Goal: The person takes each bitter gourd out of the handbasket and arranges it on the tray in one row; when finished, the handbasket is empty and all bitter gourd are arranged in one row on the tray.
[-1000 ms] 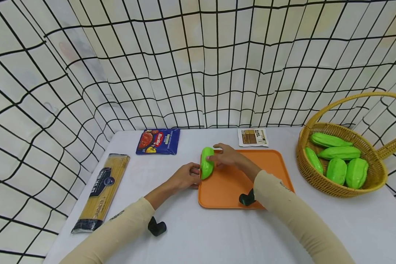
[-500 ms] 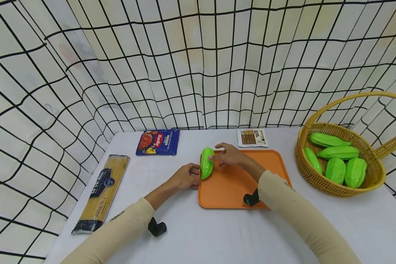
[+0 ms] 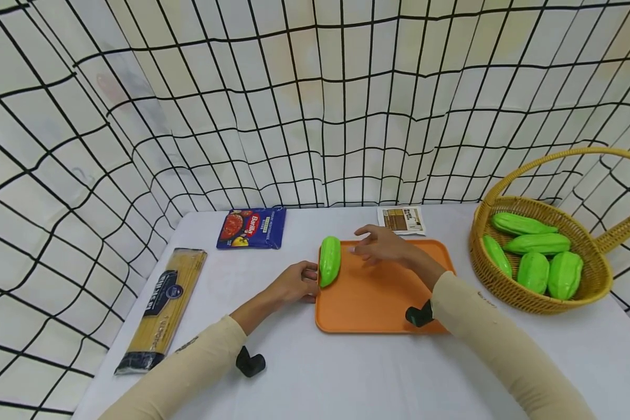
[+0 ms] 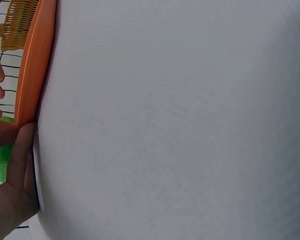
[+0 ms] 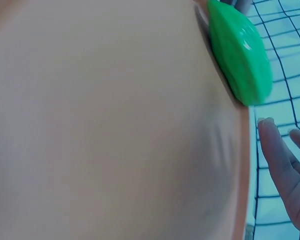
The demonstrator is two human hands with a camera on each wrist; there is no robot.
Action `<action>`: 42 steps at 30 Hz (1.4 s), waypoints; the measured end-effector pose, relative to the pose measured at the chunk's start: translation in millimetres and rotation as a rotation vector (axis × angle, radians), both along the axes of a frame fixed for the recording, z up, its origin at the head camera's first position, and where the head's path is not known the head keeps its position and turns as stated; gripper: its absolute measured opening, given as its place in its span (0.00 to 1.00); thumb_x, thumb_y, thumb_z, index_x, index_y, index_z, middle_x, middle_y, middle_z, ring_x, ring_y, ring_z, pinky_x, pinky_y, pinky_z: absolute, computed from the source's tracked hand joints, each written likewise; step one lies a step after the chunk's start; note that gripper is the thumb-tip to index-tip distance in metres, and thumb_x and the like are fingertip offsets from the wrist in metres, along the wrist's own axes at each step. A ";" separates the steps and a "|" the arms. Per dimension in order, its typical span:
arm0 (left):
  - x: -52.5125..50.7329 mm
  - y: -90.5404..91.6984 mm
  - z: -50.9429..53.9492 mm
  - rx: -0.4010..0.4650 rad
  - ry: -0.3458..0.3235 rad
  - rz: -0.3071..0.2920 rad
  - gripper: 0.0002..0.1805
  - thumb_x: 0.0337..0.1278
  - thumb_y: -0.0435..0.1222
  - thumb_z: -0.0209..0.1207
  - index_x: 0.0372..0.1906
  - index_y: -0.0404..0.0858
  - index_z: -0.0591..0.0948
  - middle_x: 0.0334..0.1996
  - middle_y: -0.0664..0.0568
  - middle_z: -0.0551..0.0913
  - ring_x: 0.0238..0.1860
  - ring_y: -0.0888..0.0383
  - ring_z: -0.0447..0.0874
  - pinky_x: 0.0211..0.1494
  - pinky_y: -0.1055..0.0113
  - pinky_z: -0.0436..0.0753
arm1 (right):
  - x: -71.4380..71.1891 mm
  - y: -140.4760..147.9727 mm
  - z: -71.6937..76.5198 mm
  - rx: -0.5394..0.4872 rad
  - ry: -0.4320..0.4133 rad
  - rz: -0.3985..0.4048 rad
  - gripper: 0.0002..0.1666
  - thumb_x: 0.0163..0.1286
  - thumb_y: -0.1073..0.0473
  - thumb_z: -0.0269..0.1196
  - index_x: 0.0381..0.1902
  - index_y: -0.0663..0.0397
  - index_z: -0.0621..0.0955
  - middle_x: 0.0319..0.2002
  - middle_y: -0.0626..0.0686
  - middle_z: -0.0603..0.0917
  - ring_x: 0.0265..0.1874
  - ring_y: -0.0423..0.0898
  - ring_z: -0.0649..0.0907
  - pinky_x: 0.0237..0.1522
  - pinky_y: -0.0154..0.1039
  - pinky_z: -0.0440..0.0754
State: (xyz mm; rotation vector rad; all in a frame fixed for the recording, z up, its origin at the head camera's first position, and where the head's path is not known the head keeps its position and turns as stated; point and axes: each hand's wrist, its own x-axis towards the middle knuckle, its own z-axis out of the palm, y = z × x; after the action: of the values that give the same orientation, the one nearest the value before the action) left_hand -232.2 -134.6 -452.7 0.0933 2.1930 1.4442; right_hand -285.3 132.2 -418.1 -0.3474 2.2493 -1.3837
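Note:
A bright green, ridged, gourd-like vegetable (image 3: 329,261) lies lengthwise along the left side of the orange tray (image 3: 383,297). My left hand (image 3: 296,281) is at the tray's left edge beside it; in the left wrist view the thumb and fingers (image 4: 21,150) pinch the tray's rim. Above the tray, a little right of the vegetable, hovers my right hand (image 3: 380,245) with loosely bent fingers and nothing in them. The right wrist view shows a gap between its fingertips (image 5: 268,125) and the green vegetable (image 5: 242,55).
A wicker basket (image 3: 483,280) with several green vegetables stands at the right. Behind the tray lies a small white-and-brown packet (image 3: 402,220). A blue Barilla pouch (image 3: 252,228) and a pack of spaghetti (image 3: 163,309) lie at the left. Black netting rises behind the table.
My right hand has let go of the green vegetable and moved to the right, away from it. The left hand and the tray have stayed in place.

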 end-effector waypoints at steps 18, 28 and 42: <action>0.8 -0.7 -3.0 0.001 0.004 0.025 0.35 0.53 0.27 0.63 0.69 0.30 0.68 0.54 0.40 0.76 0.47 0.52 0.83 0.46 0.62 0.90 | 15.7 72.6 36.1 0.039 0.082 0.019 0.41 0.67 0.45 0.68 0.72 0.54 0.67 0.59 0.62 0.76 0.58 0.63 0.80 0.54 0.54 0.86; 2.0 0.6 -2.0 -0.004 0.009 0.020 0.36 0.51 0.26 0.64 0.68 0.30 0.68 0.54 0.41 0.76 0.47 0.52 0.83 0.46 0.62 0.90 | 39.1 118.4 56.7 0.179 0.124 0.018 0.39 0.69 0.44 0.66 0.71 0.53 0.67 0.61 0.61 0.77 0.52 0.57 0.83 0.49 0.44 0.88; 0.6 1.2 -1.4 0.012 0.002 0.036 0.36 0.51 0.26 0.64 0.68 0.30 0.69 0.54 0.41 0.76 0.47 0.52 0.82 0.46 0.62 0.90 | 57.4 203.7 77.7 0.246 0.176 0.060 0.32 0.72 0.52 0.62 0.69 0.55 0.69 0.59 0.61 0.78 0.46 0.47 0.85 0.45 0.39 0.88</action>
State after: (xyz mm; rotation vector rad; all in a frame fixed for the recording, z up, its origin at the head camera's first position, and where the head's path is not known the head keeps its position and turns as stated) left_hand -231.5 -133.4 -454.2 0.0597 2.1990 1.4775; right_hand -228.0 335.9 -340.5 -0.4637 2.4967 -1.0660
